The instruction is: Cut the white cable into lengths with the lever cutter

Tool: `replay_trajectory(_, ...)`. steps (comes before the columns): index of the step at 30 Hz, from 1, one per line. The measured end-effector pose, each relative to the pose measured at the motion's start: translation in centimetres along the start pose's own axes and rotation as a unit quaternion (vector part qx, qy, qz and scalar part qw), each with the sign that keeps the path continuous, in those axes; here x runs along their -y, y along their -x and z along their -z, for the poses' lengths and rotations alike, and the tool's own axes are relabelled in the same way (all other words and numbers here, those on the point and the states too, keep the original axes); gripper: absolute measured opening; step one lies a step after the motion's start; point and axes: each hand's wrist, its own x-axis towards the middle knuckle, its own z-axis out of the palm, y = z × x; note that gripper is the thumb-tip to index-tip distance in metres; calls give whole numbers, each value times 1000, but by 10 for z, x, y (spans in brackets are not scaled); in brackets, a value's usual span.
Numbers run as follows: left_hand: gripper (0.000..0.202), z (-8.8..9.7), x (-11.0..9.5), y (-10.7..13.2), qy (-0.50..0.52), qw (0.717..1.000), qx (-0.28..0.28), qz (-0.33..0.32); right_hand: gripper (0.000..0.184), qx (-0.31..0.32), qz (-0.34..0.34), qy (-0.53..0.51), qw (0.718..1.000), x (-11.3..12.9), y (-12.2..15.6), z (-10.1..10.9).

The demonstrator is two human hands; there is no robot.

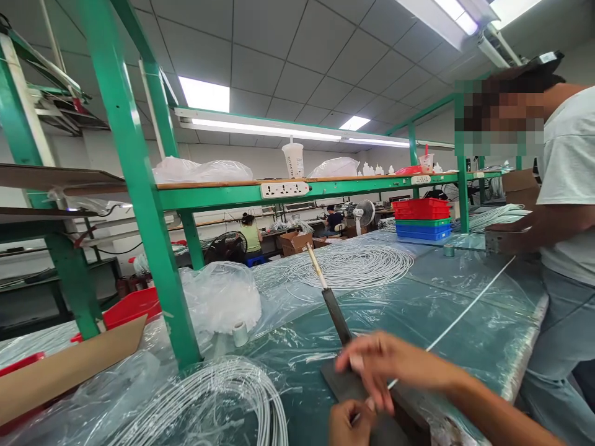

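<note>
A thin white cable [458,313] runs diagonally from a co-worker's hands down to mine. My left hand [351,422] is at the bottom edge, its fingers curled and pinched at the near end of that cable. Just above it, my right hand [385,365] reaches in from the right, over the cable, with fingers bent and apart; they are slightly blurred. Beneath both hands is a dark metal block [337,378]. A dark bar [337,316] with a pale, brass-tipped rod [316,266] slants up beyond the right fingers. My hands partly hide the block and the cable end.
Coils of white cable [367,266] lie on the plastic-covered table [297,334], with another coil [260,390] at front left. A green post [139,186] rises at left. Stacked bins [422,218] stand at the back. A co-worker [567,186] leans over the right side.
</note>
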Motion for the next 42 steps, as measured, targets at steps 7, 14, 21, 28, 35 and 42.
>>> replay_trajectory(7, 55, 1, -14, 0, 1, 1000, -19, -10, 35, -279, -77, -4, 957, 29, -123, 115)
replay_trajectory(14, 52, -4, -1, -8, -3, 1000, -27, -10, 46, -247, -139, -84, 955, 24, -185, 122)
replay_trajectory(21, 47, 0, -6, -3, -9, 1000, -18, -22, 50, -243, -139, -105, 954, 35, -176, 121)
replay_trajectory(28, 51, 0, -11, 3, 33, 999, 4, -37, 48, -206, -117, -114, 965, 68, -89, 116)
replay_trajectory(35, 42, 4, -13, 5, 40, 999, 28, -24, 25, -159, -139, -127, 969, 57, 33, 82)
replay_trajectory(42, 35, 8, -22, 7, 7, 999, 38, -10, 50, -188, -243, -146, 940, 22, 97, 50)
